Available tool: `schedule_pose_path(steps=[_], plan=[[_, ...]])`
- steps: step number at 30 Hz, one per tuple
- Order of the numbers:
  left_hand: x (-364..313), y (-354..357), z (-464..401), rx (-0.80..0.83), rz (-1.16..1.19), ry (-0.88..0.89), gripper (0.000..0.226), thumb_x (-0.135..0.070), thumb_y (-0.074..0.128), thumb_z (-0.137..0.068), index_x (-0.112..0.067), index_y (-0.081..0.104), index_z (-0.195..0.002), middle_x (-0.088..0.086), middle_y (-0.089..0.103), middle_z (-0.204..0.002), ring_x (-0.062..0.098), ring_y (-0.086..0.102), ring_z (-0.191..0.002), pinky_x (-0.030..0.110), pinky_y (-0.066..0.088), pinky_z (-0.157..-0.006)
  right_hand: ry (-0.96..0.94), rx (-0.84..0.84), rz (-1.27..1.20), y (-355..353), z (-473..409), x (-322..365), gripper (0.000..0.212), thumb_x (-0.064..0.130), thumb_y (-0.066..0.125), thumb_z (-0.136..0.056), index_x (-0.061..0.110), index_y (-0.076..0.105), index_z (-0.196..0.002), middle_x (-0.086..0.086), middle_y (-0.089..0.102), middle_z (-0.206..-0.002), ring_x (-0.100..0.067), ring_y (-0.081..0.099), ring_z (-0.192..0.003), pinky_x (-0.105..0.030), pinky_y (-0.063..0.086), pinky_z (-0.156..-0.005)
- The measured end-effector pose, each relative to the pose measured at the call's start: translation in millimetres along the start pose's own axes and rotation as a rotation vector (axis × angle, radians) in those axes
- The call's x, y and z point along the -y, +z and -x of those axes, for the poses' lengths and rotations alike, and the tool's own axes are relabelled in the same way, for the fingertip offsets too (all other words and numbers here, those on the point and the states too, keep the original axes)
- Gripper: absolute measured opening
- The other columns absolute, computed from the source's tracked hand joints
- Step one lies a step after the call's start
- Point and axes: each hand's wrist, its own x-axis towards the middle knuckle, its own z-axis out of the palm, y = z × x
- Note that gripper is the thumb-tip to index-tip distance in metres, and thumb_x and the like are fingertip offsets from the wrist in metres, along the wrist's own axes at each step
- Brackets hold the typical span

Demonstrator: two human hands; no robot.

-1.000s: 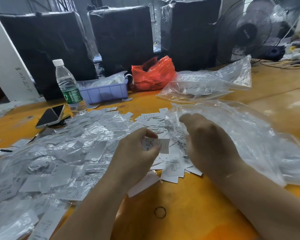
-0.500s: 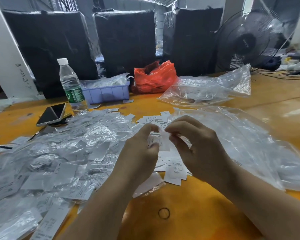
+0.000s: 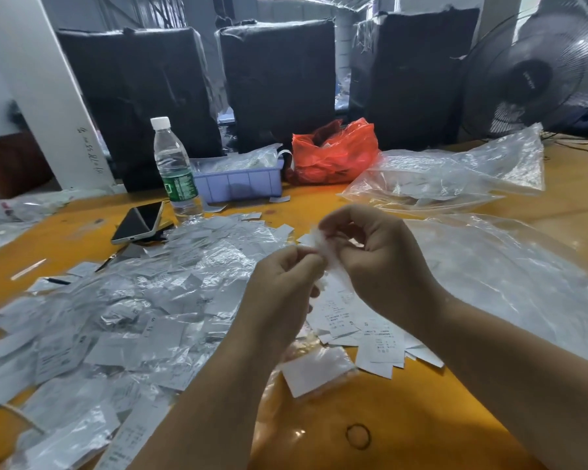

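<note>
Orange table (image 3: 421, 418), clear bag (image 3: 320, 244) between fingers (image 3: 345, 213) of left hand (image 3: 286, 283), right hand (image 3: 387, 262)

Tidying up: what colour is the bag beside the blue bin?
The bag is orange-red, clearest in the head view.

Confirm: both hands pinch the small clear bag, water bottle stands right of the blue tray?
No. Head view shows the water bottle standing left of the blue tray, not right. The left hand and right hand do pinch the small clear bag.
</note>
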Motion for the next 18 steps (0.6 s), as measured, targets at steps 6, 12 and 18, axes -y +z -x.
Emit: schedule_pose_path(steps=[6, 12, 18], plan=[[1, -9, -5, -0.092, 0.157, -0.073, 0.018, -0.025, 0.062, -0.090, -0.012, 0.071, -0.082, -0.007, 0.062, -0.067, 0.008, 0.055, -0.060, 0.024, 0.044, -0.056, -0.012, 0.018, -0.045, 20, -9, -9, 0.017, -0.005, 0.060, -0.087, 0.009, 0.069, -0.093, 0.001, 0.067, -0.082, -0.015, 0.065, -0.080, -0.027, 0.052, -0.071], [1, -9, -5, -0.051, 0.137, -0.130, 0.037, -0.049, 0.062, -0.088, -0.013, 0.073, -0.089, -0.004, 0.068, -0.073, 0.009, 0.056, -0.063, 0.027, 0.045, -0.063, 0.025, -0.028, -0.011, 17, -10, -21, 0.021, -0.007, 0.059, -0.086, 0.010, 0.070, -0.093, 0.003, 0.068, -0.084, -0.012, 0.066, -0.081, -0.027, 0.054, -0.075], [6, -3, -6, -0.076, 0.027, -0.091, 0.008, -0.014, 0.066, -0.088, -0.011, 0.074, -0.086, -0.012, 0.061, -0.060, 0.003, 0.051, -0.053, 0.014, 0.042, -0.052, 0.091, -0.048, -0.024, 13, -8, -23, 0.031, -0.014, 0.054, -0.084, 0.012, 0.068, -0.091, 0.005, 0.067, -0.081, -0.008, 0.064, -0.076, -0.025, 0.055, -0.074]])
